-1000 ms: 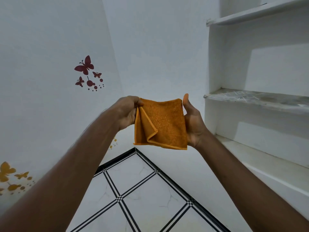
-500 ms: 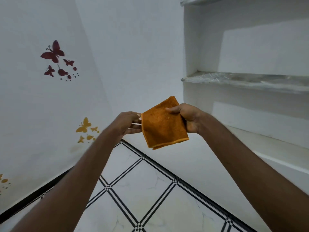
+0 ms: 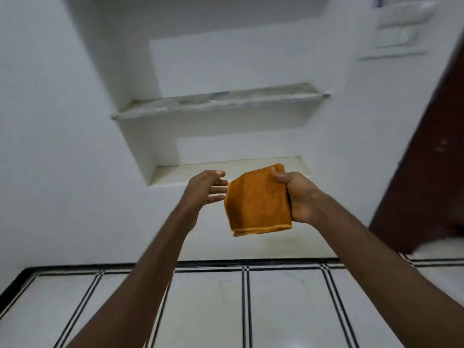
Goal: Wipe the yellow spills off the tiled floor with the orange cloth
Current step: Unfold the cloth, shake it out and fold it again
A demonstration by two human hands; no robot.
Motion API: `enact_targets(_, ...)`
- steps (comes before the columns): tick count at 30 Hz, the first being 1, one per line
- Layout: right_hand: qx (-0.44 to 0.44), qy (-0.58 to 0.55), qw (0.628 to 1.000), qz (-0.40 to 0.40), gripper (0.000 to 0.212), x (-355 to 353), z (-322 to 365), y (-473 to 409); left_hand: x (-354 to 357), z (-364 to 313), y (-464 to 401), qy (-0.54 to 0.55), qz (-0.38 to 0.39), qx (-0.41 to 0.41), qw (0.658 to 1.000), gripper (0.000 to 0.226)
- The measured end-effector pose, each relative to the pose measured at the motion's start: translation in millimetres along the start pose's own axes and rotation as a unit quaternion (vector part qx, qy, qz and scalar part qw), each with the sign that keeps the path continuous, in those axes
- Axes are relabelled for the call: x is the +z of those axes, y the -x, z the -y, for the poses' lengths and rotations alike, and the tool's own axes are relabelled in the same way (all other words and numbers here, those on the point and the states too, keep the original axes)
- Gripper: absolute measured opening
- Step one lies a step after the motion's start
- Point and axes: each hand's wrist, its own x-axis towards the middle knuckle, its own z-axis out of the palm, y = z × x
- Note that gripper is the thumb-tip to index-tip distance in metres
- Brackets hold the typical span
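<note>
Above the tiled floor (image 3: 206, 305), right hand (image 3: 300, 197) pinches folded orange cloth (image 3: 258, 200) at its upper right corner, cloth hanging mid-air in front of white wall niche (image 3: 226, 156). Left hand (image 3: 204, 189) just left of cloth, fingers spread open, gripping nothing; fingertips near or touching cloth's left edge, cannot tell. Floor shows white tiles with black lines.

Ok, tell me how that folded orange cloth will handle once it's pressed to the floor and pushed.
The orange cloth hangs limp from the right hand, so it is likely floppy and light. Its nubby surface should grip rather than slip. Folded layers may bunch when pushed across the tiled floor.
</note>
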Motion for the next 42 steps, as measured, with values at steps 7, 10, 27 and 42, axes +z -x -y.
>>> enact_targets(7,-0.089,-0.109,0.981,-0.134,0.048,-197.1,-3.5,153.0,233.6,-46.4,22.8,-0.030,0.199,0.038,0.979,0.036)
enact_targets(10,-0.113,-0.149,0.963,-0.195,0.047,-278.9,-19.0,222.4,337.5,-52.8,46.0,-0.029,0.262,0.042,0.964,0.036)
enact_targets(27,-0.181,-0.306,0.783,-0.511,0.030,-674.3,-157.0,652.1,944.2,-66.1,280.2,0.005,0.620,-0.126,0.774,0.051)
enact_targets(42,-0.153,-0.415,0.622,-0.647,0.045,-998.5,-242.5,861.2,1406.7,-72.0,433.3,-0.096,0.763,-0.146,0.623,0.053)
